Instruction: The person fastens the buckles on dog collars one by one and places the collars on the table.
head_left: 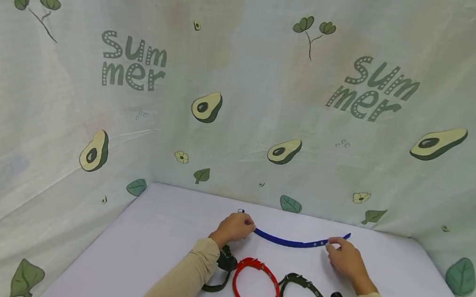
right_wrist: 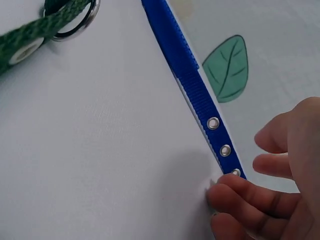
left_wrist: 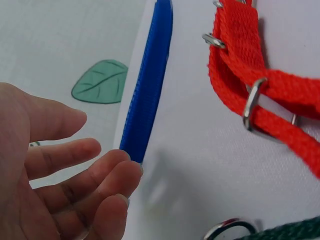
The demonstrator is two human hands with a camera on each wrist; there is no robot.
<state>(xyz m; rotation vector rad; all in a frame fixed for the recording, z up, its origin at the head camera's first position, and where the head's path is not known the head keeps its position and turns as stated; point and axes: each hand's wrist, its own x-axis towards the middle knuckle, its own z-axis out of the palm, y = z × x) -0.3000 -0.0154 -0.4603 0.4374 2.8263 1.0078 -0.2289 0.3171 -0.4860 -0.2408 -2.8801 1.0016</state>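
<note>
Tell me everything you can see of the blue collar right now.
The blue collar is a woven, nylon-looking strap, unbuckled and laid out in a shallow curve near the white table's far edge. Its right end carries a row of metal eyelets. The left hand covers its buckle end, where a bit of metal shows; the right hand has fingertips at the eyelet end. It lies apart from the red collar.
</note>
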